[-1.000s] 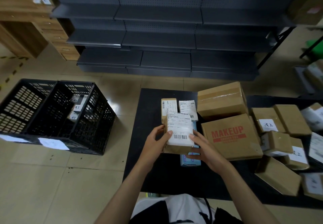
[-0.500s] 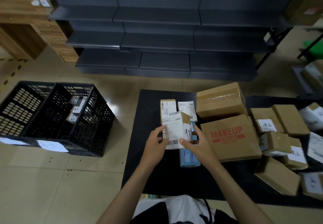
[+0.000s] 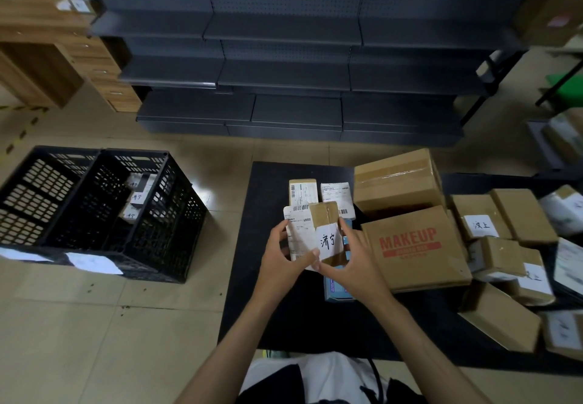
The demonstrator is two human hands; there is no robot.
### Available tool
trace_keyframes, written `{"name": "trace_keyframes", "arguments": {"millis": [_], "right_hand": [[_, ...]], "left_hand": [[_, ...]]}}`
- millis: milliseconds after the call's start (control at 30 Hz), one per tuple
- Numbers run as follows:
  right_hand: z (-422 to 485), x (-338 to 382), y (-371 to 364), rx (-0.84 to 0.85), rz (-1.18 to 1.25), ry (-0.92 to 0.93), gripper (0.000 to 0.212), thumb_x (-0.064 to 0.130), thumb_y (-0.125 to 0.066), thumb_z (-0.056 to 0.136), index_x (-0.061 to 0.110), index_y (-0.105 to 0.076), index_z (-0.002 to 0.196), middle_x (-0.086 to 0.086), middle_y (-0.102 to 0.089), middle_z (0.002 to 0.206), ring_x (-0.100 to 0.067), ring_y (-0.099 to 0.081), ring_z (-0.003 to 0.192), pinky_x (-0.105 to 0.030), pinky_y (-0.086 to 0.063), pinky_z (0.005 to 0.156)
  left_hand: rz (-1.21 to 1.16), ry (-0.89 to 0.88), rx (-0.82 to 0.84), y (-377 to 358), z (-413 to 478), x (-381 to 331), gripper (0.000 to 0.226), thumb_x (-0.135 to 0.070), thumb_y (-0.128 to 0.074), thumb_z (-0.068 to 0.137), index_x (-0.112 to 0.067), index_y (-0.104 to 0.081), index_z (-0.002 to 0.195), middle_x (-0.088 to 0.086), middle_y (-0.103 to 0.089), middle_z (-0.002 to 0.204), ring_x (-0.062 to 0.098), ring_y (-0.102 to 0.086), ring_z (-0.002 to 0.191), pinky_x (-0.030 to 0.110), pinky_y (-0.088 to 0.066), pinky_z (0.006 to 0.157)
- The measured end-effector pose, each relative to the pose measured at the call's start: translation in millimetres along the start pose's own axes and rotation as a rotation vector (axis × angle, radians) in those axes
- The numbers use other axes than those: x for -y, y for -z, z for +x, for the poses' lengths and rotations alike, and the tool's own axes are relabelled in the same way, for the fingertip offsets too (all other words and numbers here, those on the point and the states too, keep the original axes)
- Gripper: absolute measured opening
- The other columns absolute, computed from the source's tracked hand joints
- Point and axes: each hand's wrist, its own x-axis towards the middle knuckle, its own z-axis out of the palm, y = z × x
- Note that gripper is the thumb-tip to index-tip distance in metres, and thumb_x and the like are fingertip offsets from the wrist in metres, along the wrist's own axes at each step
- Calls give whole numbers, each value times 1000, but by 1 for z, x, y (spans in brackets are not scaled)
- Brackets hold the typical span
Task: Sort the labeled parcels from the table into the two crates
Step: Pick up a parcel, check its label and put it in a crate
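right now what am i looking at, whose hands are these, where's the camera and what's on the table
No machine here: a person sorts parcels bare-handed. The picture comes from a camera worn on their head, looking down. The left hand and right hand both grip a small cardboard parcel bearing a printed shipping label and a handwritten tag, above a black table. On the table lie more labeled parcels, a box marked MAKEUP and a larger plain box. A left crate and a right crate stand on the floor beside it; the right one holds a few parcels.
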Motion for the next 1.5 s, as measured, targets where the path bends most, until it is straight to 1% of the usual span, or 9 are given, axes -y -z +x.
{"name": "trace_keyframes", "arguments": {"millis": [133,233,400,600,733,867,1100,1267,1500], "right_hand": [[-1,-2,-1,17,-12,24,110,53,-90,72,46,-24,159,18,-44,149,7,-46,132,-13,-49,93],[-1,-7,-1,18,-6,25,114,56,-91,69,49,-20,159,20,-40,154,3,-45,136,-25,-51,103],[-1,-8,-1,17,19,43,113,52,-91,70,49,-21,159,22,-37,155,8,-41,136,-12,-43,98],[-7,-7,-3,65,251,-56,92,33,-89,80,54,-33,150,22,-53,142,2,-58,124,-23,-56,95],[-14,-17,-6,50,443,-193,79,25,-83,87,44,-40,150,5,-60,140,-13,-67,120,-35,-59,96],[-17,-26,-8,66,531,-252,76,41,-80,82,45,-46,149,3,-66,137,-19,-67,123,-46,-57,101],[-3,-29,7,158,569,-242,63,33,-77,88,45,-50,144,3,-68,132,-18,-67,121,-44,-58,99],[13,-23,-14,263,581,-252,76,50,-81,74,42,-52,144,4,-69,131,-16,-68,118,-34,-59,87],[23,16,-83,511,574,-273,72,41,-80,75,34,-54,142,2,-72,128,-17,-70,115,-33,-59,86]], "left_hand": [[4,-31,9,1,-3,1,96,-23,-92,80,-41,-35,154,-13,-55,147,11,-56,134,32,-59,100],[24,-56,35,2,-5,0,101,-19,-92,80,-45,-30,155,-13,-51,152,8,-51,138,15,-55,94],[63,-83,50,5,-6,1,104,-23,-92,79,-49,-24,155,-10,-49,155,8,-50,140,9,-52,93],[58,-51,54,12,-4,11,104,-33,-91,81,-41,-26,161,-14,-51,152,8,-54,136,39,-55,108],[32,-29,38,17,-7,11,74,-28,-80,93,-34,-41,156,-20,-59,142,6,-60,129,26,-57,98],[18,-8,72,21,-8,18,45,-22,-66,104,-31,-56,147,-13,-68,136,10,-65,125,39,-57,103],[-71,121,107,19,-18,9,38,-21,-59,106,-39,-57,140,-19,-72,128,1,-68,117,21,-57,87],[-72,208,-20,33,-31,9,35,-24,-60,106,-45,-58,134,-19,-74,120,11,-69,117,42,-56,101],[-212,215,-237,98,-68,27,41,-24,-63,104,-39,-58,141,-13,-73,128,13,-69,121,46,-56,104]]}}
